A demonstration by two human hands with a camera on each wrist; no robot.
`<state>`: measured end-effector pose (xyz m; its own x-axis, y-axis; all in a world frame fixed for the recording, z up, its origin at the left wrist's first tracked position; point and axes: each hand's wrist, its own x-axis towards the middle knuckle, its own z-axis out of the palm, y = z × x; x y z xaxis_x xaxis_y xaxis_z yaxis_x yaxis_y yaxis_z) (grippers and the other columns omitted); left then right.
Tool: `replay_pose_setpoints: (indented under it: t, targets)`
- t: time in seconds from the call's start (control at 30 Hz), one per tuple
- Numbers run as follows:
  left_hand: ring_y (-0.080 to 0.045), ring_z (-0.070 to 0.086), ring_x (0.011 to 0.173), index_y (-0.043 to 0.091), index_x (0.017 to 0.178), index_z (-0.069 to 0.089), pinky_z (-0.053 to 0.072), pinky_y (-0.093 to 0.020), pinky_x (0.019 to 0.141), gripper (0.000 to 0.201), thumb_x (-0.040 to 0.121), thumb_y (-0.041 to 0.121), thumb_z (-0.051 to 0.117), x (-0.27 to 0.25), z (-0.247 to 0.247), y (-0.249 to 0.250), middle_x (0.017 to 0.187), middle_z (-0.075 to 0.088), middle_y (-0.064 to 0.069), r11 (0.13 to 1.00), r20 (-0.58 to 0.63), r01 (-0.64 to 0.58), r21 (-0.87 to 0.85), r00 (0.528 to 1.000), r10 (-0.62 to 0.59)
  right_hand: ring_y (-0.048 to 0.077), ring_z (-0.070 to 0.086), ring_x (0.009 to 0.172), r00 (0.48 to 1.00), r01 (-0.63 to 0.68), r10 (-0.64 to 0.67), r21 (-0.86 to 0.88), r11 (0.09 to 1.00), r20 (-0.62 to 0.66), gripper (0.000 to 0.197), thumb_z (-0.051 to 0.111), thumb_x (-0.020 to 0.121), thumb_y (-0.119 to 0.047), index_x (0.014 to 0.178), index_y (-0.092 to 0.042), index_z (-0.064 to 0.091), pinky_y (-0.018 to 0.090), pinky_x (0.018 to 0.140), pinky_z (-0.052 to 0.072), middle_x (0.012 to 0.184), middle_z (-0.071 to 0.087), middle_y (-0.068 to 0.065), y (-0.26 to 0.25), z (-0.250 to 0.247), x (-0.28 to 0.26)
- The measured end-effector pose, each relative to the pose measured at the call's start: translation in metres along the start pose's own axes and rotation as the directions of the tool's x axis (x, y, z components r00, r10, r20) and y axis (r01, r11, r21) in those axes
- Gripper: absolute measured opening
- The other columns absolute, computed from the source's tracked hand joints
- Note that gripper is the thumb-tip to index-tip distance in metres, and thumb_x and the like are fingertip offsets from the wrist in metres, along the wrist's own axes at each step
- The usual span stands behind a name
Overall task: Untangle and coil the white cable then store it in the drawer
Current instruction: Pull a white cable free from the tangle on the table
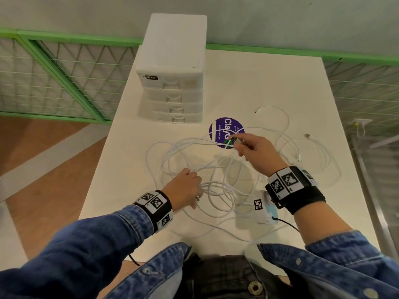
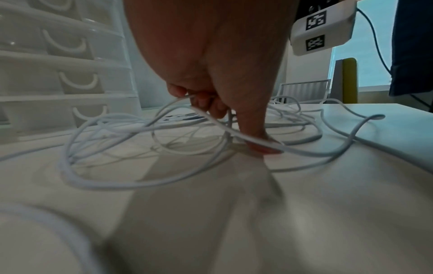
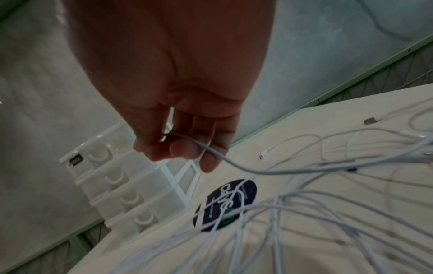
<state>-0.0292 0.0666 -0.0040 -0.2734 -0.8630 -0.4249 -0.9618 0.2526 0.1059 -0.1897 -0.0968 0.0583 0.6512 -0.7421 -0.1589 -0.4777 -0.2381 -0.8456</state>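
Observation:
A long white cable (image 1: 218,186) lies in a tangle of loops across the middle of the white table (image 1: 269,87). My left hand (image 1: 185,186) is low on the near left of the tangle, its fingers (image 2: 206,103) curled round several strands of the cable (image 2: 131,133). My right hand (image 1: 248,145) is raised above the tangle's far side and pinches one strand of the cable (image 3: 234,165) near its end between thumb and fingers (image 3: 178,148). A white drawer unit (image 1: 172,83) with several drawers, all closed, stands at the table's far left.
A round purple sticker (image 1: 224,130) lies on the table just in front of the drawer unit. Loose connector ends (image 1: 307,135) lie to the right. A green-framed mesh fence (image 1: 64,72) runs behind the table. The table's near edge is at my waist.

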Motion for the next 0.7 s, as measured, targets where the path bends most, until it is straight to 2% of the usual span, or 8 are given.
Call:
replay_pose_setpoints:
  t: [0.13,0.23,0.3,0.37,0.47,0.57,0.63,0.7]
  targets:
    - [-0.019,0.057,0.066,0.029,0.066,0.068,0.026,-0.03,0.071,0.01,0.065,0.038,0.073,-0.001,0.005,-0.004,0.065,0.054,0.005,0.989,-0.219,-0.074,-0.131,0.975,0.043,0.006,0.057,0.068,0.994,-0.08,0.084,-0.063,0.995,0.07,0.024,0.056,0.09,-0.023,0.112,-0.027,0.064,0.024,0.069,0.042,0.069,0.057,-0.012,0.012,0.012,-0.008]
    - [-0.01,0.043,0.073,0.03,0.075,0.07,0.022,-0.03,0.075,0.022,0.079,0.045,0.054,0.002,-0.006,-0.011,0.07,0.043,0.008,0.92,-0.467,-0.063,-0.388,0.873,-0.138,0.001,0.055,0.062,0.993,-0.05,0.062,-0.112,0.992,0.103,0.022,0.056,0.09,-0.026,0.11,-0.028,0.065,0.021,0.064,0.04,0.066,0.054,-0.017,0.016,0.027,-0.018]
    - [-0.005,0.037,0.077,0.031,0.08,0.069,0.017,-0.027,0.072,0.026,0.08,0.05,0.051,0.006,-0.019,-0.016,0.075,0.04,0.01,0.884,-0.536,-0.045,-0.466,0.809,-0.241,-0.008,0.054,0.062,0.993,-0.005,0.01,-0.046,0.999,0.118,0.022,0.055,0.091,-0.027,0.109,-0.024,0.066,0.015,0.065,0.039,0.073,0.06,-0.019,0.012,0.04,-0.026]
    - [-0.008,0.039,0.081,0.027,0.084,0.069,0.015,-0.027,0.071,0.029,0.08,0.047,0.048,0.011,-0.032,-0.02,0.078,0.041,0.01,0.875,-0.565,-0.019,-0.484,0.77,-0.296,-0.004,0.058,0.077,0.994,0.021,-0.026,0.053,0.998,0.105,0.022,0.054,0.091,-0.031,0.108,-0.023,0.066,0.018,0.075,0.043,0.088,0.067,-0.014,0.006,0.05,-0.03]
    - [-0.011,0.041,0.086,0.019,0.085,0.066,0.017,-0.027,0.074,0.022,0.083,0.035,0.051,0.015,-0.049,-0.024,0.082,0.044,0.008,0.832,-0.561,0.007,-0.554,0.736,-0.38,0.002,0.053,0.067,0.994,0.007,-0.015,0.072,0.997,0.105,0.02,0.055,0.089,-0.039,0.095,-0.022,0.064,0.023,0.068,0.041,0.07,0.059,-0.013,0.0,0.052,-0.032]
    - [-0.011,0.048,0.079,0.023,0.083,0.06,0.023,-0.03,0.08,0.008,0.087,0.028,0.056,0.017,-0.061,-0.024,0.079,0.052,0.01,0.775,-0.536,-0.015,-0.632,0.731,-0.423,0.005,0.051,0.063,0.999,-0.002,0.0,0.067,0.998,0.032,0.023,0.053,0.091,-0.037,0.081,-0.018,0.063,0.03,0.068,0.04,0.063,0.055,-0.011,0.002,0.044,-0.031]
    - [-0.011,0.05,0.07,0.025,0.086,0.059,0.029,-0.034,0.088,0.01,0.092,0.029,0.052,0.016,-0.066,-0.026,0.068,0.055,0.015,0.713,-0.492,-0.011,-0.701,0.731,-0.473,0.0,0.049,0.059,0.998,-0.002,0.008,0.092,0.996,-0.06,0.023,0.048,0.094,-0.034,0.079,-0.019,0.059,0.026,0.065,0.039,0.06,0.052,-0.014,0.003,0.04,-0.031]
    - [-0.02,0.047,0.067,0.019,0.094,0.062,0.035,-0.034,0.081,0.015,0.096,0.028,0.049,0.015,-0.069,-0.029,0.057,0.052,0.014,0.614,-0.431,0.006,-0.789,0.707,-0.56,0.003,0.045,0.055,0.989,0.008,0.011,0.124,0.992,-0.149,0.023,0.042,0.096,-0.031,0.082,-0.019,0.056,0.019,0.06,0.036,0.06,0.048,-0.011,0.0,0.035,-0.032]
